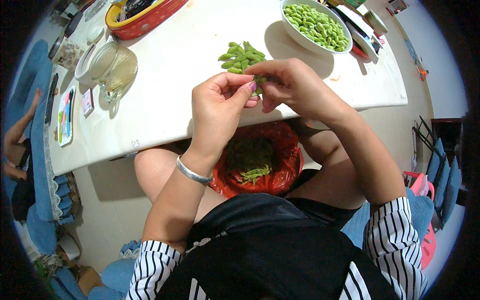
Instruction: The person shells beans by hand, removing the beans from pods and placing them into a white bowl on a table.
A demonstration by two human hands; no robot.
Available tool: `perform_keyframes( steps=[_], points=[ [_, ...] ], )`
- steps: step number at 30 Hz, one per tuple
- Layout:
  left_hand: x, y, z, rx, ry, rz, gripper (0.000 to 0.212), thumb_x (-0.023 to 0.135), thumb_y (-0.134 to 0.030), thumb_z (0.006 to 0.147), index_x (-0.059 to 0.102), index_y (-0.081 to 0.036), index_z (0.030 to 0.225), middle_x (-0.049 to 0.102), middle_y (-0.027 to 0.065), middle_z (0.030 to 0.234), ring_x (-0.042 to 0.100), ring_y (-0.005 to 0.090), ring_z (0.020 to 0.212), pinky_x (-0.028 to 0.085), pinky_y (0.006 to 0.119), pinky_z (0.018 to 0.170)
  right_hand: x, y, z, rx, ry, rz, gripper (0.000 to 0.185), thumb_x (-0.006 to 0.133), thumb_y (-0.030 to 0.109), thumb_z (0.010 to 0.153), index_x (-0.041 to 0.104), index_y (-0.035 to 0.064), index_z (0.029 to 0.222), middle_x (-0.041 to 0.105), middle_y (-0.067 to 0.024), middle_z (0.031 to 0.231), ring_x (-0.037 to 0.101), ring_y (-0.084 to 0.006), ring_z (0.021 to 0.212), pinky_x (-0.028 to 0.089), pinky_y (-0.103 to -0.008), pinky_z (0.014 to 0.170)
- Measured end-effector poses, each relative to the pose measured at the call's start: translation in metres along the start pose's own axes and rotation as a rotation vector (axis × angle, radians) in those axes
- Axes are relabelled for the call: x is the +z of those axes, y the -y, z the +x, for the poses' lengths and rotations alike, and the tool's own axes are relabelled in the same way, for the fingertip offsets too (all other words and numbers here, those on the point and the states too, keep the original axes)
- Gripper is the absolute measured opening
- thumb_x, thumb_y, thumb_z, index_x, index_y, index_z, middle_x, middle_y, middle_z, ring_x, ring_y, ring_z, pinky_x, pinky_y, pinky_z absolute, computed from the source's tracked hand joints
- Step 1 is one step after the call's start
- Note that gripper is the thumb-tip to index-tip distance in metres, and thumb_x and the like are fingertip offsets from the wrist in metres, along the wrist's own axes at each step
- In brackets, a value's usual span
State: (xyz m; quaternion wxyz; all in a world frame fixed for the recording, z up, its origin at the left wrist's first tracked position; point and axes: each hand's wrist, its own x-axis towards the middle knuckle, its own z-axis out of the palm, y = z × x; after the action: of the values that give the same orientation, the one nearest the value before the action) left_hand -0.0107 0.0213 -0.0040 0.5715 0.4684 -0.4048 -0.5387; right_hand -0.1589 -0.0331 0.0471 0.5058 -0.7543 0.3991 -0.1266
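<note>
Above the table's near edge, my left hand (219, 101) pinches a green soybean pod (258, 90) between thumb and fingertips. My right hand (294, 84) meets it from the other side, its curled fingers on the same pod; the fingers partly hide it. Just beyond my fingertips lies a small heap of unshelled soybean pods (240, 56) on the table. A white bowl (300, 43) full of shelled green soybeans (318, 28) stands farther off to the right. Between my knees, a red plastic bag (287, 165) lines a container and holds pod shells (255, 174).
On the white-covered table (161, 93), a glass mug (116, 65) of pale liquid, a small box (87, 102) and a white tray (66, 116) are at left. A red and yellow container (142, 22) stands behind. Another person's arm (22, 127) shows at far left.
</note>
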Motion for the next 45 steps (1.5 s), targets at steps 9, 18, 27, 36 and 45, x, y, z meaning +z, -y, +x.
perform_keyframes(
  steps=[9,18,27,36,45],
  points=[
    [-0.002,-0.008,-0.003,-0.035,0.062,-0.006,0.011,0.061,0.0,0.082,0.062,0.006,0.092,0.064,0.0088,0.08,0.061,0.011,0.066,0.052,0.02,0.062,-0.003,-0.007,0.002,0.049,-0.058,0.214,0.014,0.052,0.001,0.083,0.056,-0.0039,0.095,0.059,-0.0053,0.071,0.062,-0.0119,0.06,0.054,-0.0236,0.054],
    [0.002,-0.011,-0.006,-0.093,0.061,-0.007,0.011,0.061,0.003,0.082,0.062,0.006,0.092,0.063,0.0084,0.079,0.06,0.0108,0.064,0.052,0.02,0.06,-0.008,-0.014,0.002,-0.219,-0.448,-0.353,0.022,0.05,-0.003,0.084,0.059,0.0,0.103,0.06,-0.0086,0.081,0.058,-0.0123,0.06,0.049,-0.0251,0.048],
    [-0.001,-0.009,-0.011,0.08,0.542,0.429,0.01,0.065,-0.009,0.08,0.065,0.0,0.08,0.062,0.0041,0.08,0.054,0.0089,0.071,0.043,0.022,0.063,-0.114,-0.055,0.008,-0.257,-0.947,-0.826,0.024,0.056,0.009,0.087,0.062,0.0093,0.11,0.061,-0.007,0.11,0.061,-0.0186,0.093,0.05,-0.0283,0.079],
    [-0.021,0.0,0.027,0.585,-0.108,1.172,0.01,0.065,-0.008,0.076,0.064,-0.003,0.084,0.06,0.0083,0.085,0.056,0.0205,0.08,0.047,0.031,0.068,-0.097,-0.047,0.005,-0.388,-0.871,-0.851,0.017,0.061,0.011,0.083,0.067,0.008,0.099,0.064,-0.0052,0.106,0.06,-0.0208,0.098,0.048,-0.0304,0.084],
    [-0.015,-0.001,0.025,0.496,-0.13,0.988,0.01,0.066,-0.007,0.077,0.064,-0.001,0.085,0.063,0.008,0.079,0.058,0.0159,0.07,0.047,0.026,0.062,-0.026,-0.022,0.001,-0.285,-0.554,-0.49,0.012,0.063,0.012,0.078,0.067,0.0029,0.085,0.064,-0.013,0.073,0.062,-0.026,0.065,0.049,-0.0351,0.061]
  ],
)
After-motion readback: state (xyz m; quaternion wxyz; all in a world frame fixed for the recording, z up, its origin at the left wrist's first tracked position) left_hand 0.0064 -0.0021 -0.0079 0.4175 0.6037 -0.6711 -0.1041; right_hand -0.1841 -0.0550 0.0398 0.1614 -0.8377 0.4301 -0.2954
